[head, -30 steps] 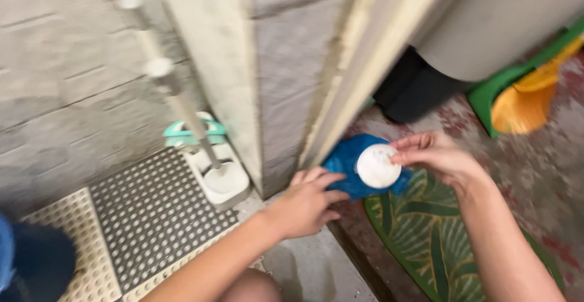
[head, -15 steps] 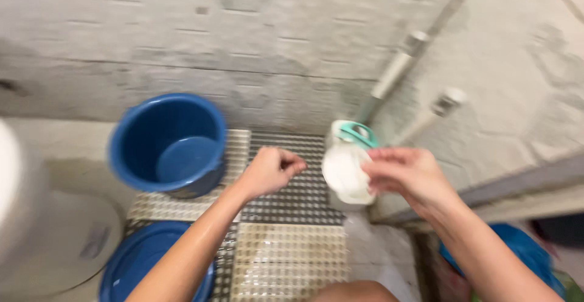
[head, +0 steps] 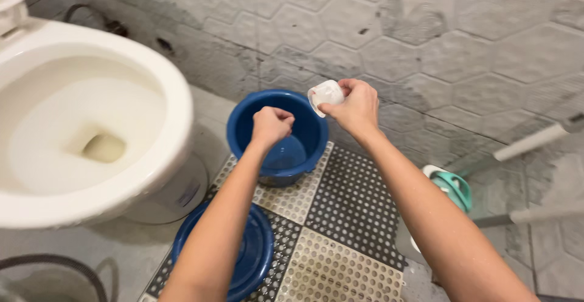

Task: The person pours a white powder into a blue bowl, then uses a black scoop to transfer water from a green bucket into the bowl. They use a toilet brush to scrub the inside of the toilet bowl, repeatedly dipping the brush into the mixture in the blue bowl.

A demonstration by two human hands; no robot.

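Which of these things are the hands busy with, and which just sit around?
In hand:
right hand pinching a small white container
left hand, closed in a fist
blue bucket beneath both hands

Lying about:
toilet
blue lid
perforated floor mats
teal-handled brush holder

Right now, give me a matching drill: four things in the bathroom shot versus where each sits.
Things:
1. small white round container
2. white ceramic toilet bowl
3. deep blue plastic bucket
4. teal-handled brush holder

Places:
A. far left
B. in the right hand
C. right edge of the perforated mat
D. under both hands, by the wall

Pairs: 1-B, 2-A, 3-D, 4-C
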